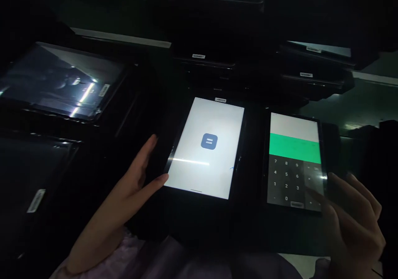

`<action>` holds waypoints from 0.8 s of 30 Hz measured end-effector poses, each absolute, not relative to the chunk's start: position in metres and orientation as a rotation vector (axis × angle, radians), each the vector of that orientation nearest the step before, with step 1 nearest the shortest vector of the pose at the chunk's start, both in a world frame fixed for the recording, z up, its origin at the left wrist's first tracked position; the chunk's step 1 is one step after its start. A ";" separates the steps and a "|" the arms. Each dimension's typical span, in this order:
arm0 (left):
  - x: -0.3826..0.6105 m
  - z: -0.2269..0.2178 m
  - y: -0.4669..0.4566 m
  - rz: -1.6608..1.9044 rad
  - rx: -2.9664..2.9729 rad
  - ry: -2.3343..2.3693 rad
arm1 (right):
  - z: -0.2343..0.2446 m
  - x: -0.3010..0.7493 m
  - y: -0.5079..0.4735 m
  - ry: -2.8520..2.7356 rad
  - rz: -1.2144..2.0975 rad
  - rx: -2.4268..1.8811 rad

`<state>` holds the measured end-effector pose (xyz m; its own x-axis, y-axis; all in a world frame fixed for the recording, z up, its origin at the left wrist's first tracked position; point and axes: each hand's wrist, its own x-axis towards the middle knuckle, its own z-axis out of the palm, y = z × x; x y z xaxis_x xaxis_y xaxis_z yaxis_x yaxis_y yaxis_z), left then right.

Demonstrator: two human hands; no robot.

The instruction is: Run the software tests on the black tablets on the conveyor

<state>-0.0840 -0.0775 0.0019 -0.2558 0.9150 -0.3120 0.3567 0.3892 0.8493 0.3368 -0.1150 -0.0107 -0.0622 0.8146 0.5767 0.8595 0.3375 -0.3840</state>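
Observation:
Near the middle, a tablet with a lit white screen (pixel 199 175) shows a blue icon with an equals sign. My left hand (pixel 129 192) is beside it, thumb tip at its lower left edge and a finger stretched out to the left, apart from the tablet. To the right lies a second tablet (pixel 280 121), showing a calculator with a green band above dark number keys. My right hand (pixel 354 217) is over its lower right side, slightly blurred, fingers apart and one reaching over the keys. Whether that fingertip touches the glass I cannot tell.
At left, a dark tablet (pixel 62 84) reflects a ceiling light, with another dark device (pixel 31 167) nearer me. Stacks of dark devices with small white labels stand behind, at the centre (pixel 203 61) and the right (pixel 314 73). The surroundings are dim.

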 end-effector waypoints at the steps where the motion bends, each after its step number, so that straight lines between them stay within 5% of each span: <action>1: -0.079 0.005 -0.076 0.863 1.025 1.832 | -0.010 0.341 -0.112 -1.834 -0.100 -1.536; 24: -0.088 -0.045 -0.019 1.416 0.369 1.771 | -0.020 0.362 -0.049 -1.853 -0.174 -1.644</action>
<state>-0.0880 -0.0187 -0.0450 -0.6213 0.6670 -0.4113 -0.2543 0.3248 0.9109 0.3618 -0.0494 -0.0204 -0.0065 0.8418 0.5397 0.9276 0.2066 -0.3111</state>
